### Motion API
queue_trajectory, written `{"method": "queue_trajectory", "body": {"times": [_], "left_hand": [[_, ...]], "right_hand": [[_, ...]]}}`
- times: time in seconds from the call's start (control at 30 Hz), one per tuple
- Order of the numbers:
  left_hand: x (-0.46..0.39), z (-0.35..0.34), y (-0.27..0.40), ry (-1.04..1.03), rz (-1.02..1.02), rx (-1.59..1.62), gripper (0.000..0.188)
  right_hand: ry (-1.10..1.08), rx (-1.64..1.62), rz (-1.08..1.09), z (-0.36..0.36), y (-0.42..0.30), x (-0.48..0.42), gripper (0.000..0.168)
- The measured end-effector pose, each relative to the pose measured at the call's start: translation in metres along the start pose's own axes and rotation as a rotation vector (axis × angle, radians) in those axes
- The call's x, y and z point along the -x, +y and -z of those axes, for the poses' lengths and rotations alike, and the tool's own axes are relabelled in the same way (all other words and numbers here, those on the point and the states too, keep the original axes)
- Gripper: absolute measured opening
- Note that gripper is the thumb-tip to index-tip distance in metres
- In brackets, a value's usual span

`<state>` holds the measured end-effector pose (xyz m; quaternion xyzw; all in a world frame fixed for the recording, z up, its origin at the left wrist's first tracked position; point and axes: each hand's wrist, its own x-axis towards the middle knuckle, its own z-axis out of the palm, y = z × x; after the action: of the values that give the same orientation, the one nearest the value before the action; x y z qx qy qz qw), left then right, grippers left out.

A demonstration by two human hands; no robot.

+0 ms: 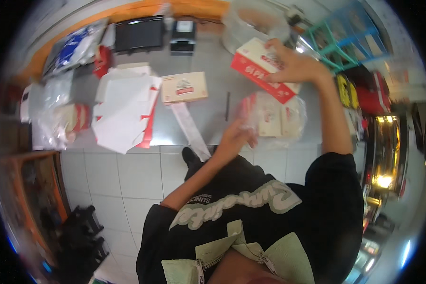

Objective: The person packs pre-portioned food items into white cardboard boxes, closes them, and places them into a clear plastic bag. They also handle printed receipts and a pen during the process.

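Note:
My right hand (294, 65) grips a red and cream cardboard box (250, 53), held tilted above the right part of the steel table. Below it lies a clear plastic bag (294, 131) with cream and red boxes (269, 122) inside. At that bag's left edge is my left hand (236, 136), its fingers curled on the thin plastic. Another cream box (184, 87) rests on the table left of centre, by the upper end of a long paper strip (190, 127) that hangs over the front edge. Unfolded white and red cartons (120, 103) are stacked farther left.
A bagged box (71, 117) stands at the table's left end. Along the back are a black tablet or screen (139, 33), a small black printer (183, 39) and a large clear plastic bag (234, 26). Green and blue baskets (340, 42) stand back right. A dark thin stick (227, 106) lies mid-table.

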<state>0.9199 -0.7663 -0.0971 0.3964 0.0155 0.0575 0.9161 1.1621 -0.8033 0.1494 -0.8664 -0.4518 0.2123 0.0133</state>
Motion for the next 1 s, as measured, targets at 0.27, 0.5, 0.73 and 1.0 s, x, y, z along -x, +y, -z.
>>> {"method": "queue_trajectory", "body": {"times": [0.27, 0.5, 0.73, 1.0], "left_hand": [[-0.072, -0.089, 0.069, -0.116, -0.1, -0.005, 0.049], [-0.109, -0.117, 0.07, -0.478, 0.028, -0.051, 0.04], [-0.113, -0.12, 0.081, -0.28, -0.033, -0.179, 0.035], [-0.121, -0.108, -0.002, -0.369, 0.135, -0.872, 0.049]], "right_hand": [[-0.476, -0.044, -0.549, -0.003, 0.09, 0.142, 0.094], [-0.094, -0.342, -0.689, -0.111, 0.104, 0.093, 0.106], [0.359, -0.062, -0.993, -0.205, 0.116, 0.105, 0.101], [0.171, -0.118, -0.887, -0.201, 0.177, 0.184, 0.075]]}}
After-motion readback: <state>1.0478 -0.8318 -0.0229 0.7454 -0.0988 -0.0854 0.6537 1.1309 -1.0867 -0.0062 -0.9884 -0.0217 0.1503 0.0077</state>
